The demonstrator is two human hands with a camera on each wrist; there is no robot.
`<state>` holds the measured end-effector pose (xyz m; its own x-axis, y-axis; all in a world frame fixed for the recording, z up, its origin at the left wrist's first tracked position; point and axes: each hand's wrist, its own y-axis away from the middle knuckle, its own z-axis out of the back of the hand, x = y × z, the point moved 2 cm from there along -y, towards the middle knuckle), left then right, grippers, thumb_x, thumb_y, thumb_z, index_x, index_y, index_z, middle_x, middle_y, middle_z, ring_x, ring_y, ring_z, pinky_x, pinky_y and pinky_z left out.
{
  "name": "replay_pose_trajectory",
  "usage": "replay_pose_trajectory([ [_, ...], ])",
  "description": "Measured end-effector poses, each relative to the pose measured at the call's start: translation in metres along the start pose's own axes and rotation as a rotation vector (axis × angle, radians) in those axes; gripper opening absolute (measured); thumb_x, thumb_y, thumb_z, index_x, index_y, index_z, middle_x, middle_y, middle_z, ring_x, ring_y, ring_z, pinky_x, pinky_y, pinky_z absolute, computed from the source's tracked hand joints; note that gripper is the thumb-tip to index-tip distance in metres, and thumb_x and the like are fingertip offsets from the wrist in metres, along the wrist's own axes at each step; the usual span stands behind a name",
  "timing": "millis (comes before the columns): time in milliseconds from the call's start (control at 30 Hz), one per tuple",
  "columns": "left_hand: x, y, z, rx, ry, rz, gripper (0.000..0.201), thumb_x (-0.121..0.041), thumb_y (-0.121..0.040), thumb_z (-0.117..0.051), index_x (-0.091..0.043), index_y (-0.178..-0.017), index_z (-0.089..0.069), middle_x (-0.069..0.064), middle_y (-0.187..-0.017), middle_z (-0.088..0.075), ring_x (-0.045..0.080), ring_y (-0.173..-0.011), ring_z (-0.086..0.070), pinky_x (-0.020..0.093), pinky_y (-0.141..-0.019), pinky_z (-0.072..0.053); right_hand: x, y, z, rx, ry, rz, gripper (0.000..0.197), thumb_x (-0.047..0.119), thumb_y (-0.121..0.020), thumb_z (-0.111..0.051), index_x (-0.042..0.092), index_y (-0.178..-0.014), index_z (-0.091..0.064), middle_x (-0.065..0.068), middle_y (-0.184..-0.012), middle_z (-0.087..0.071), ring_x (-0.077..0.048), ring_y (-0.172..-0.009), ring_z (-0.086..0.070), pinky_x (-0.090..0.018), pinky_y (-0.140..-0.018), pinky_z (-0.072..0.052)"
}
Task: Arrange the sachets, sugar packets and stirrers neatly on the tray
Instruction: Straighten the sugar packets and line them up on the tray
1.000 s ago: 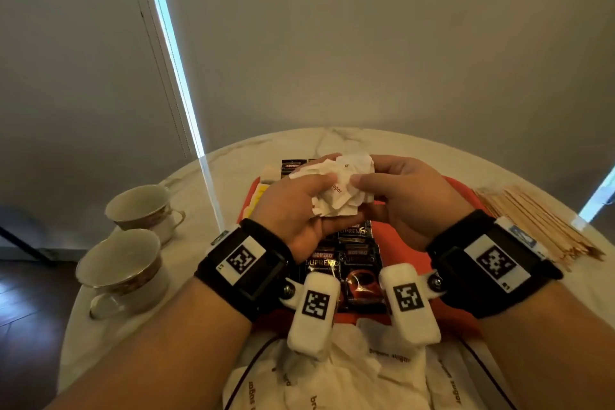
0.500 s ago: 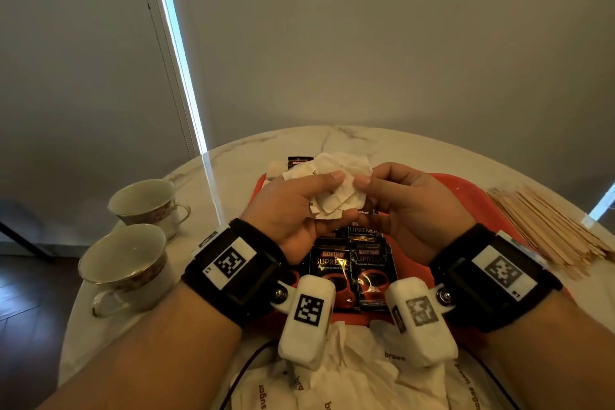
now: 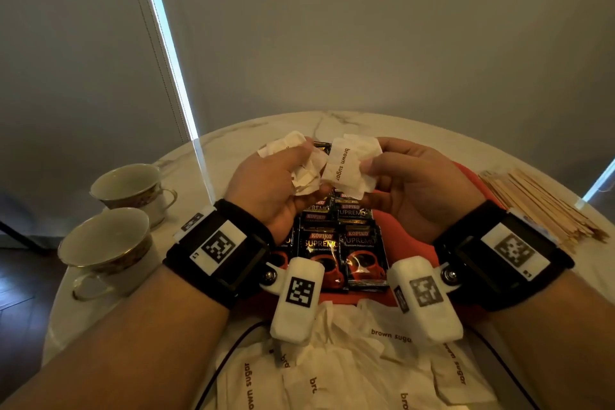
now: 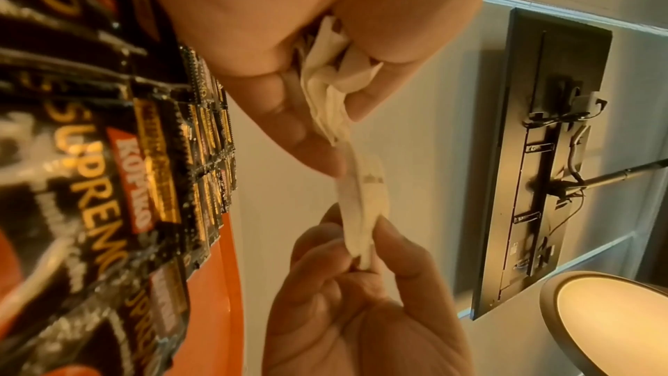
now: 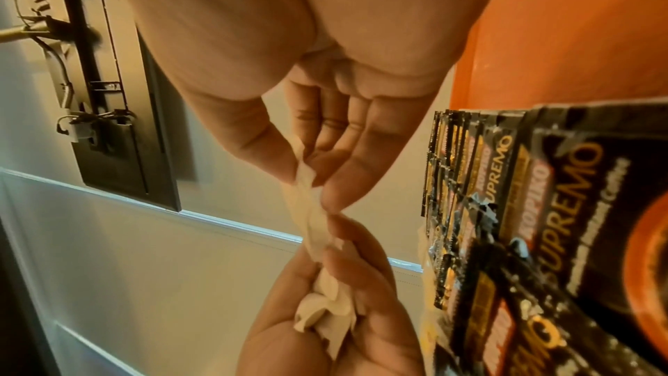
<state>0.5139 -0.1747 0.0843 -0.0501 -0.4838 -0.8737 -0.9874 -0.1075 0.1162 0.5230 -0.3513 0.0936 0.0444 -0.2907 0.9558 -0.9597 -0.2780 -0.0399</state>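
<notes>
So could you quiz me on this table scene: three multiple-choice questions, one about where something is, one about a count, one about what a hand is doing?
1. Where do the wooden stirrers lie?
A. in a cup
B. on the table, right of the tray
C. on the coffee sachets

2. How many teacups are there?
A. one
B. two
C. four

3. What is the right hand doing?
A. pinching a brown sugar packet
B. lying flat
C. holding a stirrer

Answers: 1 B, the pile lies beyond the tray's right rim. 2 B, two stand at left. 3 A, its thumb and fingers pinch the packet's edge.
</notes>
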Motion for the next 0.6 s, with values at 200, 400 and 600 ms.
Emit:
replay_pose_trajectory([
  [200,0.003,0.008,-0.005,0.254,-0.064,0.100,0.070,-0.046,-0.083,-0.074,-0.001,-0.134,-0.059,0.024,-0.118,-0.074,0.041,-0.107,-0.073,0.056,-0.092,-0.059,0.002,0.007,-0.006,0.085,0.102,-0.019,0.045,0.002,-0.080,-0.067,-0.003,-0.124,-0.063,-0.023,-0.116,-0.072,-0.037,-0.102,-0.071,-0.049,-0.090,-0.056],
  [400,0.005,0.014,-0.005,0.329,-0.168,0.049,0.042,-0.001,-0.087,-0.071,-0.003,-0.128,-0.064,0.020,-0.118,-0.075,0.033,-0.103,-0.075,0.033,-0.069,-0.063,0.000,0.006,-0.003,0.017,0.113,-0.013,0.030,0.016,-0.073,-0.074,0.008,-0.101,-0.069,-0.012,-0.095,-0.075,-0.024,-0.079,-0.071,-0.031,-0.066,-0.060],
  [600,-0.002,0.008,-0.001,0.098,-0.037,-0.010,0.022,0.009,-0.095,-0.056,-0.007,-0.108,-0.066,0.007,-0.077,-0.079,0.024,-0.071,-0.077,0.028,-0.052,-0.060,0.004,0.004,0.001,-0.039,0.002,-0.005,0.011,0.007,-0.086,-0.069,0.012,-0.096,-0.066,-0.012,-0.092,-0.076,-0.018,-0.071,-0.071,-0.028,-0.059,-0.060],
])
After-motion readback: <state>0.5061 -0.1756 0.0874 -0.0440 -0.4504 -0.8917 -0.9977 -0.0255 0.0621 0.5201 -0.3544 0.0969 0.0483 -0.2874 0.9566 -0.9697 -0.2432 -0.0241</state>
